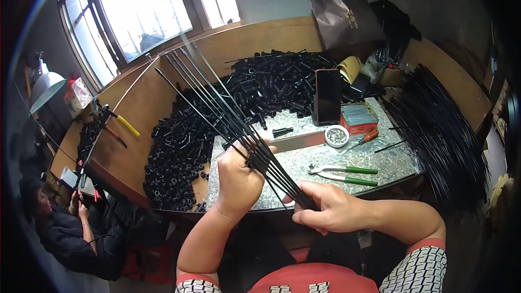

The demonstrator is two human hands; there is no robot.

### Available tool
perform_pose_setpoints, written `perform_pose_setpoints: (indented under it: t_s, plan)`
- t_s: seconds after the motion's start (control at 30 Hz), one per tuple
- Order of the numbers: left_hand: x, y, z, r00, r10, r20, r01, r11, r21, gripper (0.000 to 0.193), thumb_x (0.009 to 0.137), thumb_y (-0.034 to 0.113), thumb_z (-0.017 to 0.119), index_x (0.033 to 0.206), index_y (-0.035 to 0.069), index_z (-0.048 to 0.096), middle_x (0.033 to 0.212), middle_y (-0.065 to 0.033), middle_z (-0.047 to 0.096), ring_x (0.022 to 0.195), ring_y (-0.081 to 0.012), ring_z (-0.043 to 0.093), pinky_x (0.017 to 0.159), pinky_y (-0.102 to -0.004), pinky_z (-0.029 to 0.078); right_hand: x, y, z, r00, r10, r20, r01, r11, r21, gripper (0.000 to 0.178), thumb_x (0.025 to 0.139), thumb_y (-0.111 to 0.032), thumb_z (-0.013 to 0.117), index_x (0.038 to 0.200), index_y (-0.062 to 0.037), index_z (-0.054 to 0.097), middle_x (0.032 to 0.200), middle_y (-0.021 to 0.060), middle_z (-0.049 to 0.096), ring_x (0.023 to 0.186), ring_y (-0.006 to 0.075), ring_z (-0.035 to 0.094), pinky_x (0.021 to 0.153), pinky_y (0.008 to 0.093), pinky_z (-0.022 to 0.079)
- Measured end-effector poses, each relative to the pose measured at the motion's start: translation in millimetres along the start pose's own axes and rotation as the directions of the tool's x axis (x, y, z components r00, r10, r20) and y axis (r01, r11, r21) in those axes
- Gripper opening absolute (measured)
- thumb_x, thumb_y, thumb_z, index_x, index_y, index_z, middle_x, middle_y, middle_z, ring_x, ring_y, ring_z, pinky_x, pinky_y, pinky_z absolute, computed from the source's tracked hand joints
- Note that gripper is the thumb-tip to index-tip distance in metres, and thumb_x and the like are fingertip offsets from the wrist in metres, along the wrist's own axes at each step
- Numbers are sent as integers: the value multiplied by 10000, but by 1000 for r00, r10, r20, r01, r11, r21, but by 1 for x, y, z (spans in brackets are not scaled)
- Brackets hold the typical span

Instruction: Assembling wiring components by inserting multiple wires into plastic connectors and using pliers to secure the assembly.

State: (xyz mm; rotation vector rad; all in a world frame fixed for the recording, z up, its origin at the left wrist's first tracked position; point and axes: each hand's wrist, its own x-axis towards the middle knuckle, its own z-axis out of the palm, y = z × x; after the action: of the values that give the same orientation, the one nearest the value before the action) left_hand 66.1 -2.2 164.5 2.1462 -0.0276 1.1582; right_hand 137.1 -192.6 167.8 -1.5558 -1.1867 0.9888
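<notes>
Black thin rods (271, 168), bunched, slant up-left over the desk (298, 160); left hand (239, 179), grip around them partway along; right hand (334, 206), grip holding their lower ends; green-handled pliers (353, 170) lie beyond right hand, black tubular parts (255, 84) heaped behind, rod pile (439, 135) at right

Bare bench (293, 164) lies open between the pliers (355, 170) and the metal bar (299, 141), but the held rods (278, 177) slant over its left and the upright phone (328, 97) blocks the back.
</notes>
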Motion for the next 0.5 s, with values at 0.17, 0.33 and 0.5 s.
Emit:
perform_pose_setpoints:
  t_s: [0.17,0.33,0.5]
  plan:
    - [24,-15,-4,935,-348,65,348,873,-342,127,852,66,669,919,-42,666,778,-39,670,678,-76,610,621,-215,498,3,12,-3,998,-16,-55,19,999,50,361,880,-163,630,1165,-19,462,895,41,542,777,104,530,694,269,450]
    - [31,-19,5,915,-399,62,385,816,-432,148,841,58,678,946,-45,664,794,-77,677,716,-105,638,630,-223,519,16,21,13,999,-5,-45,16,966,259,598,845,-183,691,1300,-5,347,1144,117,532,1075,174,541,965,331,430]
    - [29,-23,4,922,-383,60,381,868,-317,152,831,60,696,935,-46,666,805,-84,680,736,-90,637,578,-208,534,20,20,12,986,85,141,-146,853,501,475,904,-154,606,1284,-12,360,832,58,562,691,121,583,635,265,497]
